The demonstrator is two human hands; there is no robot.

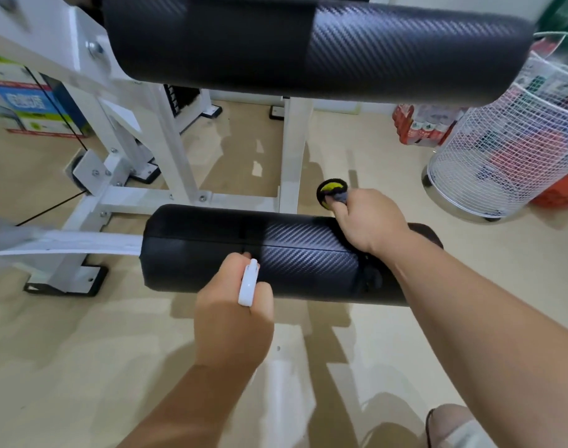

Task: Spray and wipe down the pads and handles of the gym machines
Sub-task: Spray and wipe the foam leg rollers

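Low in the middle of the view: a black cylindrical roller pad with a carbon-weave vinyl skin [253,250], lying crosswise on a white steel arm [82,244] of the white-framed gym machine [166,134]. Above it, along the top edge, a second, longer black roller pad of the same weave [308,50].

Pressed on the far right shoulder of the lower pad, the right hand [370,221], fingers curled shut around a grey cloth [340,197] of which only a scrap shows past the knuckles; beside that scrap, a small black-and-yellow round object [331,192], too unclear to name or to place in the hand or on the floor. At the near face of the pad, the left hand [234,315], closed around a white plastic spray trigger head [248,282], bottle hidden below the fist, nozzle apparently close to the vinyl.

Judged from this: wiping of the lower pad in hand, spray held ready. Next likely called for: a sweep of the cloth along the pad's length and around its underside, then up to the upper pad, with the spraying hand drawn clear of the cloth's path.

Round about: pale glossy floor [82,367], a white wire mesh basket [502,156] of packaged goods just right of the pad's end, a printed cardboard box [24,101] far left. Upper pad overhanging, limiting headroom.
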